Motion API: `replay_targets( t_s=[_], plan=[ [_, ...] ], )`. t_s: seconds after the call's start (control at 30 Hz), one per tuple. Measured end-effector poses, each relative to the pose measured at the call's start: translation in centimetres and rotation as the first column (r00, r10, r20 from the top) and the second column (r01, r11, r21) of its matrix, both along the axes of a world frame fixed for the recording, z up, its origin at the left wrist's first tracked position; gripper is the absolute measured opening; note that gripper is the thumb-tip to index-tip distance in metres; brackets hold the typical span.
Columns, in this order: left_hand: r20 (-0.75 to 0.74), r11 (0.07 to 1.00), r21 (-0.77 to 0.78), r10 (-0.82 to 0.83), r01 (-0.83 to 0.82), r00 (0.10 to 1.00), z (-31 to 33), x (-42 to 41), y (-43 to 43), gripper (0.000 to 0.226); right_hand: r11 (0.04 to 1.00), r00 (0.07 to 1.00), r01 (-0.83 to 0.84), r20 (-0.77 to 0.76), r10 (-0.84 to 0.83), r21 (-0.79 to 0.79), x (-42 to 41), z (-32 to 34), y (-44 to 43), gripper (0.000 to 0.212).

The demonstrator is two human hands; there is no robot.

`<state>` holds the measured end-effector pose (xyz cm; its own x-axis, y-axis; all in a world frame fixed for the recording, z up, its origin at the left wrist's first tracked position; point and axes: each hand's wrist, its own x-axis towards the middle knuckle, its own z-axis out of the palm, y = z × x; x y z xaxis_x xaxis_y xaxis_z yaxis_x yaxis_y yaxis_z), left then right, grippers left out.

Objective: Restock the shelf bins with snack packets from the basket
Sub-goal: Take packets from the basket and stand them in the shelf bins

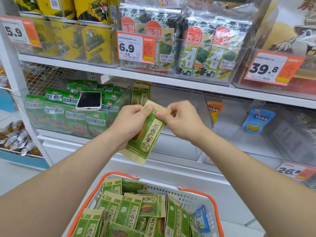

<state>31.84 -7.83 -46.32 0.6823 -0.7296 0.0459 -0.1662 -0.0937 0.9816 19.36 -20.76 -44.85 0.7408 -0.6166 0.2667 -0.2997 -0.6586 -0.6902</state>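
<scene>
I hold one green-and-tan sunflower seed packet (146, 137) in front of the shelf, tilted. My left hand (131, 124) grips its left side with the thumb on its top edge. My right hand (181, 119) pinches its top right corner. Behind it stands a clear shelf bin (193, 103) with one matching packet (140, 94) upright at its left wall. Below me is the white basket with orange handles (193, 196), holding several of the same green packets (126, 209) and a blue packet (203, 218).
The left bin holds several green vegetable-crisp packets (68, 110) with a phone (89, 100) lying on top. The right bin holds an orange packet (214, 110) and a blue packet (258, 119). Seaweed packs (188, 48) and price tags (136, 47) fill the shelf above.
</scene>
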Motion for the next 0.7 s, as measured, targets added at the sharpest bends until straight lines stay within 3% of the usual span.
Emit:
replay_targets(
  t_s=[0.07, 0.13, 0.2, 0.3, 0.4, 0.47, 0.57, 0.63, 0.7],
  plan=[
    [-0.085, 1.0, 0.013, -0.023, 0.024, 0.996, 0.2, 0.0, 0.1, 0.042, 0.992, 0.999, 0.038, 0.006, -0.038, -0.121, 0.4, 0.1, 0.4, 0.033],
    [-0.127, 0.999, 0.052, -0.006, 0.013, 0.992, 0.1, 0.0, 0.0, 0.039, 0.993, 0.999, 0.041, -0.001, -0.042, -0.112, 0.6, -0.4, 0.9, 0.03],
    [-0.175, 0.994, 0.099, 0.059, -0.042, 0.983, -0.1, 0.1, -0.3, 0.034, 0.995, 0.996, 0.047, 0.071, -0.053, 0.086, 0.7, -1.3, 1.2, 0.028],
    [-0.292, 0.987, 0.108, 0.147, -0.12, 0.945, -0.5, 0.5, -0.8, 0.031, 0.863, 0.988, -0.009, 0.136, -0.069, 0.505, 0.7, -1.8, 1.9, 0.034],
    [-0.374, 0.988, 0.025, 0.151, -0.153, 0.915, -0.2, 1.0, -1.3, 0.036, 0.798, 0.994, -0.093, 0.104, 0.039, 0.595, 1.1, -2.1, 2.5, 0.026],
    [-0.218, 0.983, 0.088, 0.179, -0.164, 0.959, -0.3, 2.5, -1.6, 0.047, 0.756, 0.99, -0.117, 0.139, 0.035, 0.644, 1.8, -2.4, 2.3, 0.026],
    [0.2, 0.957, 0.165, 0.205, -0.24, 0.958, -0.7, 5.0, -0.5, 0.043, 0.735, 0.981, -0.046, 0.168, -0.093, 0.677, 3.8, -3.4, 0.6, 0.038],
    [0.535, 0.924, 0.265, 0.096, -0.275, 0.839, -1.5, 6.2, 0.9, 0.028, 0.697, 0.958, 0.022, 0.185, -0.22, 0.717, 5.4, -3.6, -1.0, 0.039],
    [0.706, 0.868, 0.392, -0.071, -0.305, 0.704, -2.1, 6.4, 1.9, 0.025, 0.625, 0.925, 0.015, 0.226, -0.304, 0.78, 7.1, -3.8, -2.3, 0.036]
  ],
)
